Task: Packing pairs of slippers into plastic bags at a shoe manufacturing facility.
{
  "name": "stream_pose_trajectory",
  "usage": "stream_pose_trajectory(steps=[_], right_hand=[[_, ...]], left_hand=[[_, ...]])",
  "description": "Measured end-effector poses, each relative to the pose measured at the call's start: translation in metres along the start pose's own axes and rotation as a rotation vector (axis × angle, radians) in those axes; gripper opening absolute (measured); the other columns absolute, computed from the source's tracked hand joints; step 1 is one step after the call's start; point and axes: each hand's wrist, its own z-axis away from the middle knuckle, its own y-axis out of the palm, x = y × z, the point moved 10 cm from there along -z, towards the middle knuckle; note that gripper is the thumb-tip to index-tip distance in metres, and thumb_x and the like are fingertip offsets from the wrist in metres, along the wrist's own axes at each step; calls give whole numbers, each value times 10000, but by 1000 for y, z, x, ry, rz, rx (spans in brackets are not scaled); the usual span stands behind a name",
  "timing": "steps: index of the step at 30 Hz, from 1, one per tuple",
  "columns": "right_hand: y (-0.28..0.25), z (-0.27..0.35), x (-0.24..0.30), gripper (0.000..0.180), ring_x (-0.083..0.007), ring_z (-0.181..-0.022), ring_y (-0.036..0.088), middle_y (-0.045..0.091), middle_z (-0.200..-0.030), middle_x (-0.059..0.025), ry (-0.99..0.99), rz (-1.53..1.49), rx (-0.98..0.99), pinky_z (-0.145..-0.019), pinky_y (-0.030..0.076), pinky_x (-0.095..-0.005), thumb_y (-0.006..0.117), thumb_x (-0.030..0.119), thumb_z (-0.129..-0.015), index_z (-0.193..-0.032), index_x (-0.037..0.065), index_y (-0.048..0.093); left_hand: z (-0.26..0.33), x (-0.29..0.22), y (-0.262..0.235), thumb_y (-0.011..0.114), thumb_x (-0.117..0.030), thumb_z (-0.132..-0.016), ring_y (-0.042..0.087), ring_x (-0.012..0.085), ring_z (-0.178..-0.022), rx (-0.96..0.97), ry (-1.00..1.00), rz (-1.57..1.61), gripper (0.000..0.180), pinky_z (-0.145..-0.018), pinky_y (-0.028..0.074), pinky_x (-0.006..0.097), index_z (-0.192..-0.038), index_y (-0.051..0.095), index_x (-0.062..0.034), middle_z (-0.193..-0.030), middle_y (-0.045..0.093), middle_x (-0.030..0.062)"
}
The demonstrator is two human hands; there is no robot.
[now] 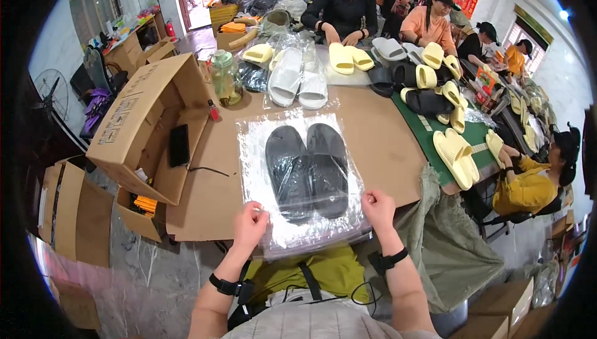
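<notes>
On the brown tabletop [388, 131], black slippers [326, 171] lie in a clear bag [254, 152] between the hands [250, 219] [378, 208], which pinch its sides.

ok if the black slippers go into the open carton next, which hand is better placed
Likely the left hand: it is at the left edge of the clear plastic bag, nearer the open carton. The right hand is at the opposite edge, farther away.
</notes>
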Motion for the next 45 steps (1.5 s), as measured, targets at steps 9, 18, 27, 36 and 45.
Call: stream_pose_trajectory(steps=[9, 18, 27, 36, 45], right_hand=[[-2, 3, 17, 65, -307, -547, 603, 576, -558, -55, -28, 147, -60, -562, 484, -451, 707, 192, -801, -795, 128, 714], [29, 43, 115, 583, -366, -1373, 421, 480, -1467, -135, -498, 231, 133, -1094, 365, -494, 700, 291, -880, -1395, 91, 513], [89, 86, 118, 697, -276, -1480, 311, 365, -1596, -61, -663, 310, 511, -1206, 236, -479, 595, 479, -943, -1516, 129, 409], [49, 61, 76, 662, -300, -1455, 353, 380, -1585, -80, -442, 293, 419, -1201, 238, -491, 593, 393, -957, -1517, 103, 393], [28, 43, 3, 500, -362, -1436, 365, 456, -1523, -120, -239, 413, 282, -1203, 185, -549, 548, 352, -985, -1444, 155, 522]], left_hand=[[46, -114, 58, 630, -275, -937, 345, 378, -1448, 171, 744, -670, 558, -1180, 281, 533, -1456, 481, -134, -1555, 407, 136], [30, -69, 74, 551, -417, -970, 210, 388, -1505, 277, 594, -778, 625, -1205, 192, 562, -1539, 386, -218, -1642, 242, 122], [28, -70, 70, 599, -348, -947, 227, 390, -1499, 252, 619, -672, 608, -1188, 233, 572, -1509, 430, -193, -1632, 263, 122], [29, -70, 70, 586, -341, -961, 256, 399, -1485, 238, 614, -680, 583, -1175, 259, 585, -1505, 433, -198, -1626, 278, 118], [30, -68, 70, 570, -351, -966, 252, 387, -1489, 207, 651, -681, 580, -1174, 265, 578, -1509, 428, -206, -1626, 280, 112]])
